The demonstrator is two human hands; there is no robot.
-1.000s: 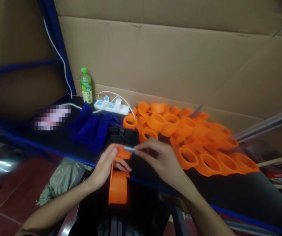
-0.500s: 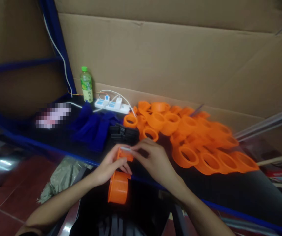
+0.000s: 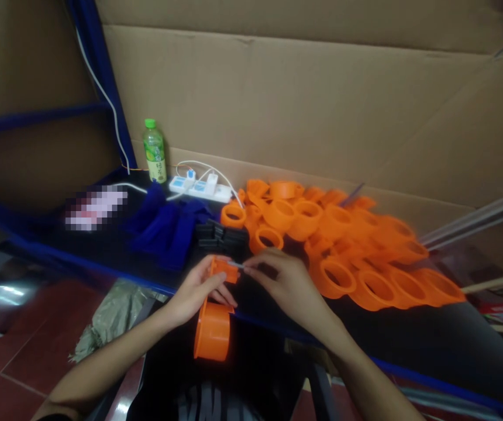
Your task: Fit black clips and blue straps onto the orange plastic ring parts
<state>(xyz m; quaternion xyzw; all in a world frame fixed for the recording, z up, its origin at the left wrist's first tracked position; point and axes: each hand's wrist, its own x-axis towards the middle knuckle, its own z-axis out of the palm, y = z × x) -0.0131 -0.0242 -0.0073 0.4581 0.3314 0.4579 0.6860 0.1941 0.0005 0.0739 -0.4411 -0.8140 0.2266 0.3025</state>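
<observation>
My left hand (image 3: 196, 292) is closed around the upper end of an orange plastic tape dispenser (image 3: 213, 332), whose wide ring hangs below my fingers over my lap. Between the thumb and fingers of my right hand (image 3: 280, 275) is a thin grey strip (image 3: 235, 264). Its far end reaches the top of the dispenser's small end; whether it is seated there I cannot tell. Just beyond both hands lies a pile of small black parts (image 3: 219, 235) on the dark table.
Many orange dispensers (image 3: 337, 278) are heaped across the table's right side. Blue strips of material (image 3: 164, 234) lie left of the black parts. Behind them stand a white power strip (image 3: 199, 188) with cables and a green-capped bottle (image 3: 154, 151), before a cardboard wall (image 3: 299, 105).
My right hand has drawn slightly right, and more of the grey strip shows outside the dispenser's end. My left hand still holds the dispenser, tipped a little differently.
</observation>
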